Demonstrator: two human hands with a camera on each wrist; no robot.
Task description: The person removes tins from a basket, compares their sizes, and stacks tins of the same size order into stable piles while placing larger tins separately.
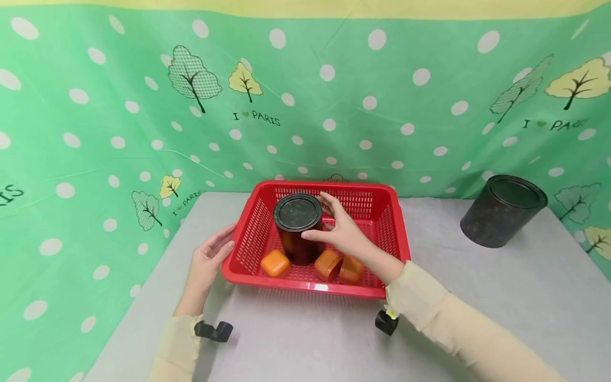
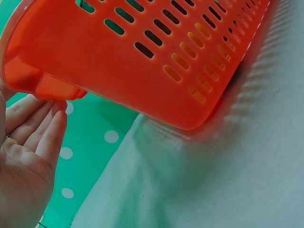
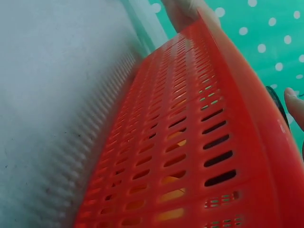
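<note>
A dark, lidded can (image 1: 298, 233) stands upright inside a red plastic basket (image 1: 315, 287). My right hand (image 1: 341, 228) is at the can's right side, thumb in front and fingers spread toward the back. Only part of its thumb (image 3: 294, 107) shows at the edge of the right wrist view. My left hand (image 1: 205, 265) touches the basket's left rim, with its fairly straight fingers (image 2: 50, 137) below the rim in the left wrist view. Near the can's base lie an orange block (image 1: 275, 263) and two more orange pieces (image 1: 328, 265), (image 1: 351, 269).
Another dark can (image 1: 501, 212) stands on the grey table (image 1: 296, 334) at the right, apart from the basket. A green dotted cloth (image 1: 324, 132) hangs behind the table and along its left side.
</note>
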